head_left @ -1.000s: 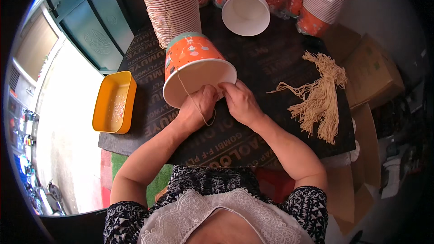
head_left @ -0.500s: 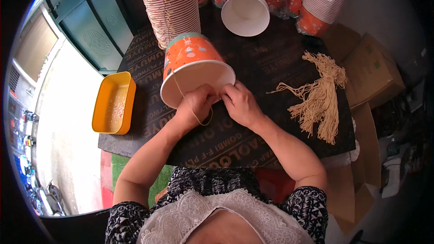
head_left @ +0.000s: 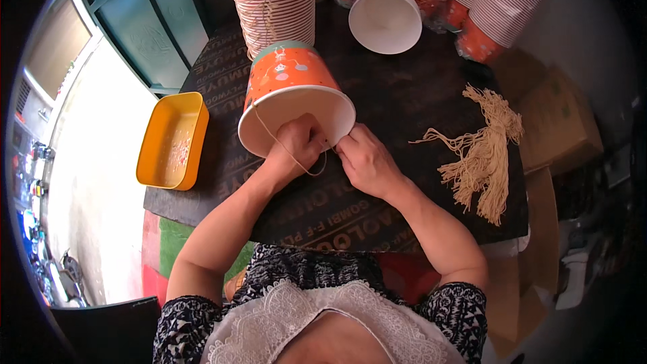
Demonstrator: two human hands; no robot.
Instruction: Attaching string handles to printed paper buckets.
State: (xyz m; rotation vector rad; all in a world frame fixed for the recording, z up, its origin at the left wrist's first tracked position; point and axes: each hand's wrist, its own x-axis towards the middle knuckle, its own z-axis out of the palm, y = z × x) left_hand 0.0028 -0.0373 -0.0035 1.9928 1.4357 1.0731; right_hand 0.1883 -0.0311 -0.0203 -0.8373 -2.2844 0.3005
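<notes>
An orange printed paper bucket [head_left: 291,75] lies tipped on the table, its white mouth facing me. A thin beige cord [head_left: 278,140] runs from the left of its rim, crosses over my left wrist and loops back up to the rim's lower right. My left hand [head_left: 298,143] reaches into the mouth, fingers curled closed; what they hold is hidden. Just right of it, my right hand [head_left: 364,158] pinches the bucket's lower right rim, close to a small dark spot where the cord meets the wall.
A tall stack of buckets [head_left: 280,10] stands behind. Another bucket [head_left: 385,20] shows its open mouth, with wrapped stacks [head_left: 502,10] at the back right. A bundle of beige cords [head_left: 486,155] lies right; a yellow tray [head_left: 174,141] with small bits sits left. Cardboard boxes [head_left: 559,118] flank the table [head_left: 404,94].
My left hand has moved deeper into the bucket's mouth, and my right hand has shifted slightly right along the rim. The whole view has shifted a little.
</notes>
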